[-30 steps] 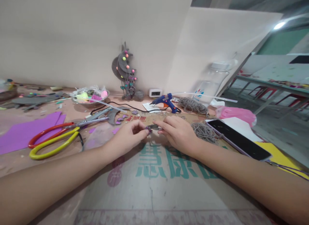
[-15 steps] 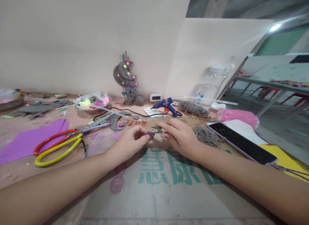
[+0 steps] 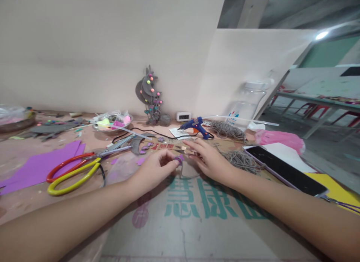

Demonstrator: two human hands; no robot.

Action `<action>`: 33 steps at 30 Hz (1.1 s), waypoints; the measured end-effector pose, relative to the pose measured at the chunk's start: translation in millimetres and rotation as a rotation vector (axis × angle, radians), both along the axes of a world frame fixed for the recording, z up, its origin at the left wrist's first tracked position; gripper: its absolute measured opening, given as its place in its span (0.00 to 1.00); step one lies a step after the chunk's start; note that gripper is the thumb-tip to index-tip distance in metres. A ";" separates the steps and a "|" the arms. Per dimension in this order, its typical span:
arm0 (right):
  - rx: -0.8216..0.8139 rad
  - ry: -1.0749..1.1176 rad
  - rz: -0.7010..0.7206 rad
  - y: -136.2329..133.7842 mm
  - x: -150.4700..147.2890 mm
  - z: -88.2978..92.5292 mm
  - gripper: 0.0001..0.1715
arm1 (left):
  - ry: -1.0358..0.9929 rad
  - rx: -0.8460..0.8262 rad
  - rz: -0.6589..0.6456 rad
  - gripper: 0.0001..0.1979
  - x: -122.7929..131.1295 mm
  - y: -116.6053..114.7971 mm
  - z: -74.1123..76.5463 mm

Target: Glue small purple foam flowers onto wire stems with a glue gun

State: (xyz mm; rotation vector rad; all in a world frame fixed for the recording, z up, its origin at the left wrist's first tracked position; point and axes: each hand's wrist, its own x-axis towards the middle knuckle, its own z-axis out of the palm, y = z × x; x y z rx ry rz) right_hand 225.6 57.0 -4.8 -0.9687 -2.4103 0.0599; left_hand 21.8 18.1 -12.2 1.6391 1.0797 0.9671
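Observation:
Between the thumb and fingers of my left hand [image 3: 157,167] is a small purple felt piece [image 3: 180,158], mostly covered by the fingertips. A thin grey cord [image 3: 183,174] hangs from it and curves over the cardboard. My right hand [image 3: 210,158] is closed on what look like small metal snips [image 3: 188,152], their pointed blades facing left, just apart from the felt piece. Their handles are hidden in the fingers. Beyond the hands lie several small purple pieces [image 3: 147,146] and a grey felt crescent [image 3: 137,145].
Red-and-yellow-handled scissors [image 3: 74,175] lie left on purple sheets [image 3: 63,160]. A blue glue gun [image 3: 197,126], grey cord bundles [image 3: 242,160], a phone [image 3: 284,170] and a water bottle [image 3: 244,104] are at the right. A decorated grey felt ornament [image 3: 149,93] stands against the wall.
The snips' blades have moved off the purple felt piece, and my right hand has drawn slightly away from my left. The whole view has shifted a little.

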 end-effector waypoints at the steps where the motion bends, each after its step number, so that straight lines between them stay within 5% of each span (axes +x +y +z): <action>1: -0.012 0.021 0.001 -2.4 -1.4 5.1 0.22 | -0.001 0.011 0.003 0.07 0.0 -1.1 1.2; 7: -0.330 0.252 -0.007 -24.5 -15.7 30.5 0.16 | -0.003 0.065 0.027 0.09 -1.1 -3.3 5.8; 17: -0.643 0.464 -0.024 -35.3 -30.5 5.3 0.13 | -0.035 0.052 -0.026 0.09 -1.7 -2.3 2.0; 24: -0.577 0.427 -0.031 -35.4 -30.0 5.1 0.12 | -0.091 0.058 0.044 0.17 -1.2 -0.9 3.8; 33: -0.475 0.318 -0.042 -34.9 -29.0 3.0 0.13 | 0.052 0.109 0.029 0.12 -2.0 -2.3 6.9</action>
